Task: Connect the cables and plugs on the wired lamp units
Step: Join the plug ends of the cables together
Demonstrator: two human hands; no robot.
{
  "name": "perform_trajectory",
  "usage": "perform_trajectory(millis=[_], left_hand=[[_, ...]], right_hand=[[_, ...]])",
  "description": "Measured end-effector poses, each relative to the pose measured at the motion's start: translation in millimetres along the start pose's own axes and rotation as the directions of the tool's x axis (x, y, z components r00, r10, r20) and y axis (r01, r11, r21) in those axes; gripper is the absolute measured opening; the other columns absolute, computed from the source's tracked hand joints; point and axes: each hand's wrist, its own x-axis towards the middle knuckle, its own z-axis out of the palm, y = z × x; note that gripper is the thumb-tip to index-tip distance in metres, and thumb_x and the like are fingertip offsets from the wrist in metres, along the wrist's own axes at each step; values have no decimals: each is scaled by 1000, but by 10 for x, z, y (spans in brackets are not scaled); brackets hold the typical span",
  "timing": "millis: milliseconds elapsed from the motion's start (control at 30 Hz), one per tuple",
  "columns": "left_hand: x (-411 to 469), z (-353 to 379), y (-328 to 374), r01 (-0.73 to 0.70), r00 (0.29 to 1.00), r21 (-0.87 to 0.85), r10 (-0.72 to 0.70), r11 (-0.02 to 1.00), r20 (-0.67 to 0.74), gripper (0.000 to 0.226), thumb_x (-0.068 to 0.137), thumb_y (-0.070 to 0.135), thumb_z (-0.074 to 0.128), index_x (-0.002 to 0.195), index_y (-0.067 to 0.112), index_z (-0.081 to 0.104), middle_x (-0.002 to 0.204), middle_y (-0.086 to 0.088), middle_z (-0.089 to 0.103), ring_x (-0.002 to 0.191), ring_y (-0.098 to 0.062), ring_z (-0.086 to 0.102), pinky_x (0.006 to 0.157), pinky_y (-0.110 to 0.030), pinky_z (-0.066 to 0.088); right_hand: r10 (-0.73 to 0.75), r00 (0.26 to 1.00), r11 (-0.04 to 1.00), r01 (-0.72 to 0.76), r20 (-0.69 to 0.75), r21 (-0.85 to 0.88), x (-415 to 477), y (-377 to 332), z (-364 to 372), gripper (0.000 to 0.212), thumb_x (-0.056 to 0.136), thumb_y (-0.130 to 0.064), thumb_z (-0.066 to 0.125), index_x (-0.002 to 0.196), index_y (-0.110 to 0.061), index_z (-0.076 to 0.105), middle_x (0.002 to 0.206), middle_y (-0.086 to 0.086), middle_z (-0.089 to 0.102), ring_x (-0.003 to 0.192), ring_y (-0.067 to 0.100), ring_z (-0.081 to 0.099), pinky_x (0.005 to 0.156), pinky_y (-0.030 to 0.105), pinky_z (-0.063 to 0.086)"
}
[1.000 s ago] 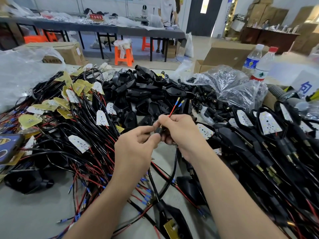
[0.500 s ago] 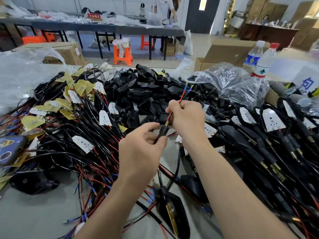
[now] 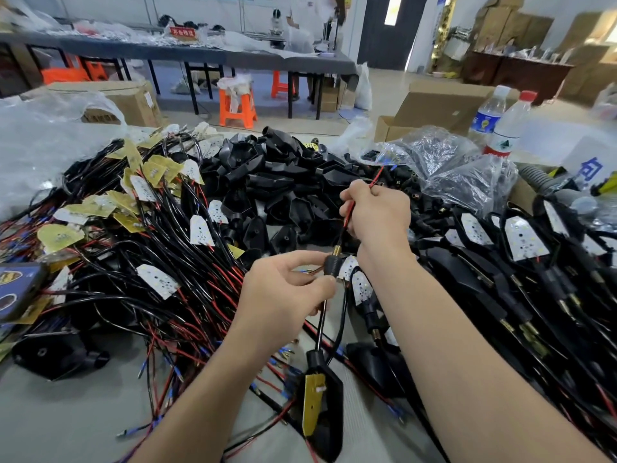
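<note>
Pinching plug [image 3: 333, 265], left hand [image 3: 283, 292], right hand [image 3: 377, 215] gripping wire [image 3: 376, 177]

left hand [image 3: 283, 295] pinches black plug [image 3: 333, 265] | right hand [image 3: 377, 218] grips red wire [image 3: 350, 208] above it — wire enters plug's brass end | lamp unit [image 3: 322, 409] below, cable rising to left hand | grey table [image 3: 50, 422] — wired units heaped either side
</note>
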Motion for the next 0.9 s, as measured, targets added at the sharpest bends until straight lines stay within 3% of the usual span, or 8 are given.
perform_trajectory(millis=[133,233,300,400,500,667,833,900], left_hand=[[8,-75,43,120,985,-225,-88,967,147,29,74,22,74,95,39,83,82,-15,79,64,-20,72,60,-22,57],[24,-66,27,193,973,-379,-125,905,196,25,75,21,72,93,34,85,81,-15,77,63,-18,72,61,-23,58],[41,-58,-6,179,979,-407,-121,896,164,25,77,22,72,95,34,84,83,-13,78,65,-18,72,64,-25,60],[62,-60,-44,155,988,-400,-132,903,84,24,77,20,74,94,34,85,85,-15,79,66,-19,74,63,-25,60],[78,-65,-61,173,985,-414,-168,894,48,22,76,18,77,97,21,84,87,-17,79,67,-20,75,60,-22,58],[30,-64,-44,143,988,-257,-123,956,92,21,90,8,77,97,25,84,88,-15,80,73,-18,76,66,-21,58],[26,-44,-79,120,989,-75,-113,990,101,20,89,12,79,97,30,82,88,-4,81,86,-16,79,79,-25,55],[27,-21,-88,150,983,-99,-138,984,119,20,93,11,74,104,27,80,92,-3,82,92,-15,78,86,-33,55]], right_hand=[[73,997,997,-73,-4,37,34,-25,24,32,96,-14,56,66,-13,67,46,-3,57,37,9,42,37,15,30],[161,970,985,-169,184,34,-2,-53,7,35,103,-28,53,77,-12,71,54,0,64,41,10,46,39,14,32],[208,912,978,-198,355,-64,-67,-29,-63,44,105,-40,50,82,-12,74,64,5,71,47,14,52,45,18,39],[240,823,968,-165,516,-188,-171,41,-186,43,99,-45,55,76,-17,79,80,8,76,76,25,63,74,37,48],[150,830,987,-93,538,-131,-212,42,-244,33,95,-35,60,72,-18,77,78,6,75,72,21,60,71,35,45],[0,947,999,13,322,-40,-158,-22,-169,30,96,-13,62,67,-13,72,59,1,65,43,8,46,43,15,36],[33,996,996,-26,-85,90,6,-3,-131,41,90,-16,66,49,-16,68,54,3,60,46,15,44,49,28,35],[86,991,981,-65,-106,181,41,24,-140,38,93,-18,66,54,-15,68,55,3,61,44,14,46,45,25,36]])
